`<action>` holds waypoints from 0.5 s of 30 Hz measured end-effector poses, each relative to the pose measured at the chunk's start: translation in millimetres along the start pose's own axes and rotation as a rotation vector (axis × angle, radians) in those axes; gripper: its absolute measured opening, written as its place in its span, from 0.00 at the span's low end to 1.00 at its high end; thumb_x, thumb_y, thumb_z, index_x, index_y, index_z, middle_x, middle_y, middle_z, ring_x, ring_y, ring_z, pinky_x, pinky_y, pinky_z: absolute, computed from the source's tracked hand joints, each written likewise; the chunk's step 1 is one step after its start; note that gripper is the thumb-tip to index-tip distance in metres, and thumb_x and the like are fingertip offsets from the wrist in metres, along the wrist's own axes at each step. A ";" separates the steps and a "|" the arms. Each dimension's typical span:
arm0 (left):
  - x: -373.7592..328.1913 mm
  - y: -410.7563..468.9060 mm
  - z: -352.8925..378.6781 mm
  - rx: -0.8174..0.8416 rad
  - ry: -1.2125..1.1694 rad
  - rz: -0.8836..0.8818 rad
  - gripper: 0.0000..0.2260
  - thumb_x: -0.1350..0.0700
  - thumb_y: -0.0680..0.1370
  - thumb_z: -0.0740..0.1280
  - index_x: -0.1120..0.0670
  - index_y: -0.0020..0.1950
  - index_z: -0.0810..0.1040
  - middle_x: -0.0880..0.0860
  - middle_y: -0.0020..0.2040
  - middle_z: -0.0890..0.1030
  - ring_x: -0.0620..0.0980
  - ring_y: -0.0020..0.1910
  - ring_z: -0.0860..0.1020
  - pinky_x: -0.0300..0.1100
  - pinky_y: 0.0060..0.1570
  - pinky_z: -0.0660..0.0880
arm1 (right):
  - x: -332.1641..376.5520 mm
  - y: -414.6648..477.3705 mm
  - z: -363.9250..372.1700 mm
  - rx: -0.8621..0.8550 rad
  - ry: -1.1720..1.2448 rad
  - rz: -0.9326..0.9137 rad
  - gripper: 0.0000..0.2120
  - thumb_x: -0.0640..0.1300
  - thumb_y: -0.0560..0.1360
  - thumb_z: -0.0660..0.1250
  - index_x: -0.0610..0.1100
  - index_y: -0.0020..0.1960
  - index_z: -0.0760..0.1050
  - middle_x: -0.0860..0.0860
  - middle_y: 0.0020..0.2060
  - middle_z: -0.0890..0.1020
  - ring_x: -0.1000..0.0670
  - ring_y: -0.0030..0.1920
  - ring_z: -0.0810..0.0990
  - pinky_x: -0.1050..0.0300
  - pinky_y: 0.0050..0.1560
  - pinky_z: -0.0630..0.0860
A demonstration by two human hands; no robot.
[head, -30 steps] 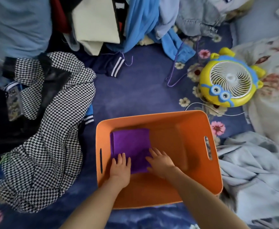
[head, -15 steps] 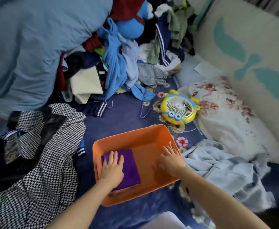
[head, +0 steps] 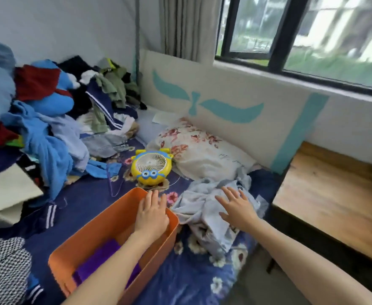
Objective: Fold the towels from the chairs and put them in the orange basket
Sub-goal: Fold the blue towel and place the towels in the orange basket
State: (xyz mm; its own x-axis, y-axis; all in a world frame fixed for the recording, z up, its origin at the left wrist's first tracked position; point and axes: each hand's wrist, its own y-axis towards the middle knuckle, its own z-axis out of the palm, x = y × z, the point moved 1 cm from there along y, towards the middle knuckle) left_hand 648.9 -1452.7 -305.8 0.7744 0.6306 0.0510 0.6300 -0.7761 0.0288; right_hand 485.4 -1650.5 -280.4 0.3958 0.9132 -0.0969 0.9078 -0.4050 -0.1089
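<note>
Purple towel (head: pixel 101 258) lies folded in the near end of the orange basket (head: pixel 97 230), partly under the left forearm. The left hand (head: pixel 152 214), fingers straight and empty, is over the basket's far corner. The right hand (head: pixel 237 208), spread and empty, is right of the basket over crumpled pale-blue cloth (head: pixel 202 219). No chair shows.

A home bedroom: bed (head: pixel 88 201), floral pillow (head: pixel 204 155), heaped clothes (head: pixel 55 128).

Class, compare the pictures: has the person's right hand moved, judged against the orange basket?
Yes. The right hand has left the orange basket, moving right, and is now over the pale blue cloth.
</note>
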 end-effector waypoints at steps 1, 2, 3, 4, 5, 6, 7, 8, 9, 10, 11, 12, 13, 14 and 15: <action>-18.5 8.1 -6.2 -0.026 -0.005 0.061 0.29 0.48 0.54 0.76 0.58 0.53 0.82 0.61 0.52 0.82 0.60 0.53 0.80 0.53 0.45 0.79 | -17.0 -16.2 -2.3 -0.040 -0.013 0.043 0.28 0.54 0.76 0.63 0.49 0.73 0.62 0.42 0.75 0.57 0.42 0.75 0.55 0.41 0.72 0.53; -40.0 17.3 -11.8 -0.038 -0.011 0.123 0.30 0.49 0.51 0.78 0.58 0.50 0.83 0.60 0.50 0.82 0.60 0.51 0.81 0.53 0.43 0.79 | -34.4 -34.3 -7.6 -0.042 -0.011 0.098 0.29 0.56 0.71 0.69 0.50 0.69 0.68 0.40 0.71 0.65 0.41 0.72 0.63 0.39 0.68 0.61; -58.5 23.9 -15.8 -0.056 -0.026 0.165 0.31 0.49 0.49 0.80 0.59 0.49 0.83 0.61 0.50 0.82 0.61 0.49 0.81 0.54 0.41 0.79 | -48.7 -50.0 -13.3 -0.037 -0.021 0.155 0.30 0.57 0.65 0.74 0.51 0.65 0.73 0.40 0.67 0.72 0.41 0.68 0.70 0.39 0.64 0.68; -82.0 30.3 -22.2 -0.065 -0.040 0.223 0.32 0.49 0.48 0.81 0.59 0.49 0.83 0.61 0.50 0.82 0.61 0.49 0.81 0.55 0.40 0.79 | -67.5 -68.6 -13.4 -0.058 -0.048 0.202 0.30 0.57 0.65 0.74 0.51 0.65 0.73 0.40 0.66 0.72 0.40 0.68 0.70 0.39 0.63 0.68; -97.1 32.0 -26.5 -0.076 -0.056 0.264 0.31 0.49 0.50 0.82 0.59 0.49 0.82 0.62 0.50 0.82 0.62 0.49 0.81 0.56 0.39 0.79 | -78.8 -82.7 -12.3 -0.070 -0.044 0.221 0.29 0.56 0.71 0.69 0.50 0.69 0.68 0.40 0.70 0.67 0.40 0.71 0.64 0.40 0.68 0.62; -127.9 32.7 -35.1 -0.081 -0.072 0.326 0.31 0.49 0.52 0.82 0.60 0.50 0.82 0.62 0.51 0.82 0.63 0.49 0.81 0.56 0.39 0.78 | -100.1 -107.5 -7.1 -0.102 -0.016 0.258 0.28 0.54 0.75 0.64 0.49 0.72 0.63 0.41 0.74 0.60 0.41 0.74 0.58 0.41 0.71 0.55; -149.4 32.2 -41.3 -0.071 -0.085 0.371 0.30 0.49 0.53 0.81 0.60 0.51 0.82 0.61 0.51 0.82 0.63 0.49 0.81 0.57 0.39 0.78 | -114.4 -126.0 -4.3 -0.102 0.018 0.314 0.27 0.53 0.77 0.60 0.48 0.74 0.59 0.42 0.75 0.57 0.42 0.75 0.54 0.43 0.72 0.51; -173.2 32.7 -45.4 -0.087 -0.100 0.422 0.29 0.49 0.55 0.81 0.60 0.52 0.82 0.61 0.51 0.82 0.63 0.49 0.81 0.56 0.40 0.78 | -130.4 -144.8 -0.7 -0.135 0.030 0.363 0.27 0.53 0.78 0.59 0.48 0.74 0.59 0.43 0.75 0.56 0.43 0.75 0.54 0.45 0.72 0.51; -192.6 33.3 -49.5 -0.106 -0.104 0.462 0.28 0.49 0.56 0.80 0.60 0.52 0.82 0.61 0.51 0.82 0.62 0.50 0.81 0.56 0.40 0.78 | -142.4 -161.8 1.8 -0.137 0.019 0.409 0.26 0.53 0.78 0.59 0.47 0.74 0.60 0.44 0.75 0.57 0.43 0.75 0.54 0.45 0.72 0.51; -227.5 30.9 -54.4 -0.141 -0.119 0.510 0.26 0.48 0.59 0.79 0.59 0.52 0.82 0.61 0.51 0.82 0.62 0.50 0.81 0.55 0.41 0.78 | -162.2 -190.8 6.5 -0.112 0.023 0.463 0.26 0.53 0.78 0.60 0.47 0.73 0.61 0.44 0.75 0.58 0.43 0.75 0.55 0.45 0.72 0.52; -268.7 28.2 -57.7 -0.162 -0.147 0.583 0.23 0.46 0.64 0.74 0.59 0.52 0.81 0.61 0.51 0.82 0.61 0.51 0.81 0.55 0.42 0.78 | -183.8 -224.6 10.9 -0.095 0.019 0.519 0.25 0.53 0.77 0.62 0.47 0.71 0.64 0.44 0.74 0.61 0.43 0.74 0.58 0.43 0.72 0.54; -298.3 25.9 -57.3 -0.166 -0.179 0.634 0.21 0.45 0.68 0.67 0.59 0.53 0.81 0.60 0.52 0.82 0.61 0.51 0.81 0.55 0.43 0.78 | -199.0 -247.7 14.9 -0.086 -0.008 0.543 0.25 0.53 0.74 0.66 0.47 0.68 0.69 0.42 0.71 0.66 0.41 0.71 0.64 0.41 0.69 0.59; -342.1 17.2 -57.8 -0.136 -0.215 0.695 0.23 0.44 0.70 0.60 0.59 0.54 0.80 0.60 0.53 0.82 0.60 0.52 0.80 0.54 0.44 0.78 | -222.7 -282.9 21.2 -0.088 -0.021 0.604 0.25 0.54 0.68 0.72 0.47 0.62 0.75 0.41 0.65 0.74 0.40 0.66 0.71 0.39 0.64 0.67; -386.2 5.4 -58.1 -0.099 -0.240 0.752 0.24 0.44 0.71 0.57 0.59 0.54 0.80 0.59 0.52 0.82 0.60 0.52 0.80 0.53 0.44 0.78 | -247.2 -320.9 31.1 -0.092 -0.038 0.672 0.25 0.55 0.60 0.77 0.49 0.55 0.80 0.42 0.58 0.79 0.41 0.60 0.78 0.41 0.56 0.74; -425.3 -5.9 -58.6 -0.081 -0.255 0.800 0.25 0.44 0.71 0.56 0.60 0.53 0.81 0.58 0.52 0.82 0.59 0.51 0.81 0.52 0.44 0.78 | -267.1 -356.9 36.7 -0.064 -0.028 0.753 0.26 0.56 0.55 0.80 0.50 0.50 0.81 0.44 0.53 0.82 0.43 0.54 0.81 0.44 0.50 0.78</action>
State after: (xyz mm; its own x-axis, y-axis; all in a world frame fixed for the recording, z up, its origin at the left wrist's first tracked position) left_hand 312.4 -1716.9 -269.2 0.9809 -0.1348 -0.1402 -0.1131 -0.9818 0.1522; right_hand 50.6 -1751.5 -252.0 0.9094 0.3889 -0.1473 0.4001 -0.9149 0.0544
